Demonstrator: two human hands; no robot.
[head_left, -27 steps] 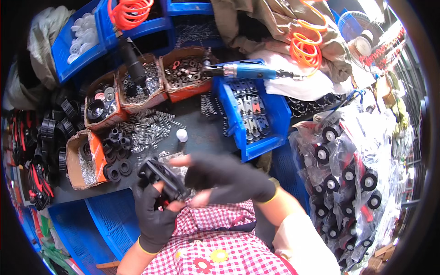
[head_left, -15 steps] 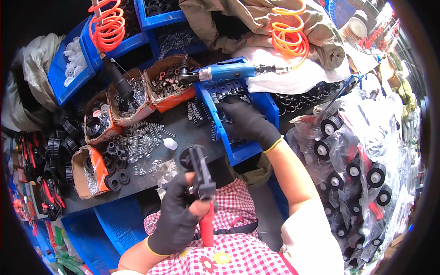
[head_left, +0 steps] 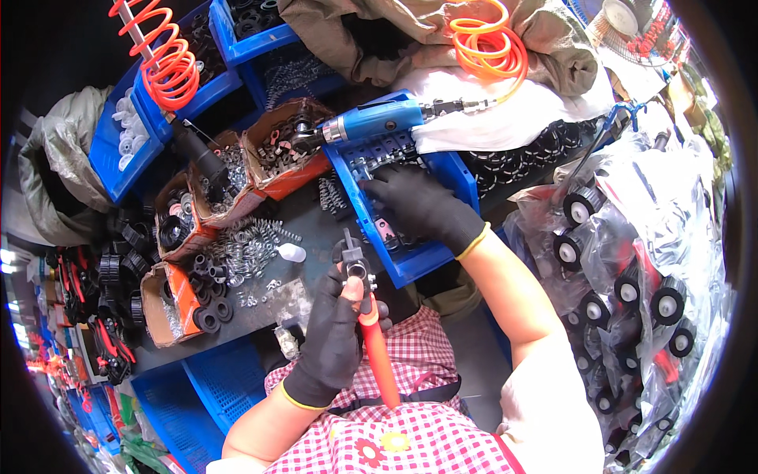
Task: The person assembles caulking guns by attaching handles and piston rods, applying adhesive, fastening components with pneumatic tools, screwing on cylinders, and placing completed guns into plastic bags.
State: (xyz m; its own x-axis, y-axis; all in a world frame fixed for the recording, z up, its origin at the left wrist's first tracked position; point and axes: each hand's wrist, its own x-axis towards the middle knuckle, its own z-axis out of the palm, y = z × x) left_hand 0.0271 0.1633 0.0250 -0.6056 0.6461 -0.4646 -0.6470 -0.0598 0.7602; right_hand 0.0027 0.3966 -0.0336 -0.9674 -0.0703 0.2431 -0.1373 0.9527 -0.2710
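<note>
My left hand (head_left: pixel 330 340), in a black glove with bare fingertips, is closed around a red-handled tool (head_left: pixel 380 351) with a dark metal head. The head points up and away, with the thumb against it. My right hand (head_left: pixel 422 201), also black-gloved, reaches into a blue bin (head_left: pixel 407 272) of small metal parts (head_left: pixel 383 154). Its fingers look spread above the parts, and no held piece shows; the fingertips are partly hidden. A pinkish metal piece (head_left: pixel 387 235) lies in the bin beside that hand. Across the bin's far end rests a blue air ratchet (head_left: pixel 375 121).
Cardboard boxes (head_left: pixel 272 186) of small parts, loose springs (head_left: pixel 251 246), a white bottle (head_left: pixel 292 253) and black rings (head_left: pixel 212 312) crowd the bench. A dark air tool (head_left: pixel 201 154) hangs on an orange coiled hose (head_left: pixel 170 79). Plastic-wrapped wheels (head_left: pixel 596 308) are piled at right.
The tool in my left hand has turned, so its head now faces me more squarely. My right hand stays in the bin, slightly shifted. The whole view has shifted a little.
</note>
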